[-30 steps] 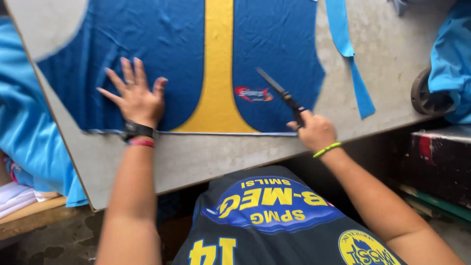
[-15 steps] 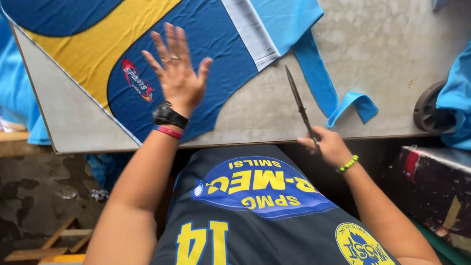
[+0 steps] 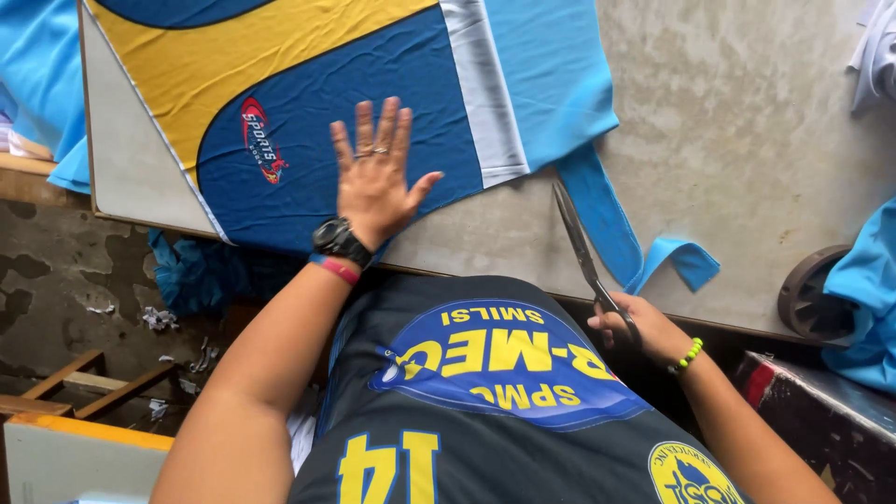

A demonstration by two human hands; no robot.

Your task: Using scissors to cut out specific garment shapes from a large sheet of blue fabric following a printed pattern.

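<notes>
Head view, looking straight down: the left hand (image 3: 378, 177) lies flat with fingers spread apart on the dark blue part of a printed fabric panel (image 3: 308, 103), pressing it to the grey surface (image 3: 747, 121); a black wristwatch (image 3: 341, 241) and a red band (image 3: 334, 269) sit on that wrist. The panel fills the area from 10 to 12 o'clock, with a yellow curved stripe, a white band and a light blue edge toward 1 o'clock, and a small red emblem just at 9 o'clock of the hand. A light blue fabric strip (image 3: 621, 229) trails off the panel's lower corner toward 4 o'clock and folds back near the surface's front edge. The right hand (image 3: 639, 331), at 4 o'clock of the left, is closed around the handles of a pair of scissors (image 3: 583, 247); the blades are together and point up toward 11 o'clock, lying just beside the strip. A green bead bracelet (image 3: 689, 355) circles that wrist. At 3 o'clock a dark round spool (image 3: 810, 297) rests at the surface's edge beside more light blue cloth (image 3: 863, 299). Below, at 8 o'clock, scraps dot a stained floor (image 3: 56, 271).
</notes>
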